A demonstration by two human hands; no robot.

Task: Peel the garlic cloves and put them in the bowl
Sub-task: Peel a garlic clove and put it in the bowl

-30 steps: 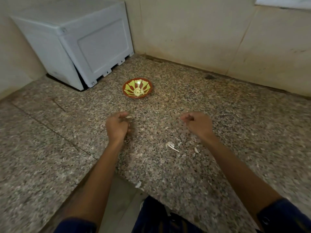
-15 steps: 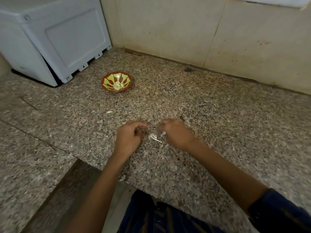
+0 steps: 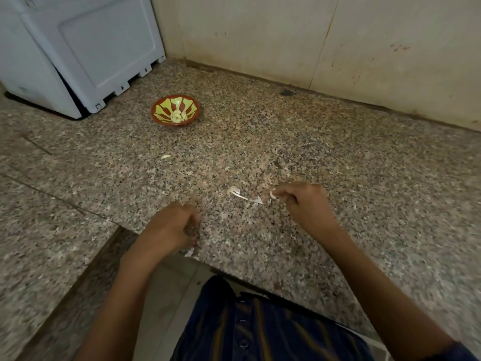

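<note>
Standing at the far left, a white appliance (image 3: 78, 48) fills the back corner of the speckled granite bench (image 3: 338, 152), against a beige tiled wall (image 3: 260, 35). Just in front of its foot sits the red and yellow bowl (image 3: 176, 109), with a few peeled garlic cloves (image 3: 178, 116) lying in its middle. Nearer, a single pale clove or scrap (image 3: 165, 156) lies alone on the stone — which of the two it is, I cannot tell. The left hand (image 3: 173, 226) rests at the bench's front edge, fingers curled under; whether its grip holds anything cannot be told. A bit of skin (image 3: 189, 252) lies at the edge just below it. Further right, loose papery peels (image 3: 238, 192) are scattered on the bench. The right hand (image 3: 303, 204) is just beside them, its grip narrow — fingertips pinching a small white piece of garlic (image 3: 272, 195) above the stone.
</note>
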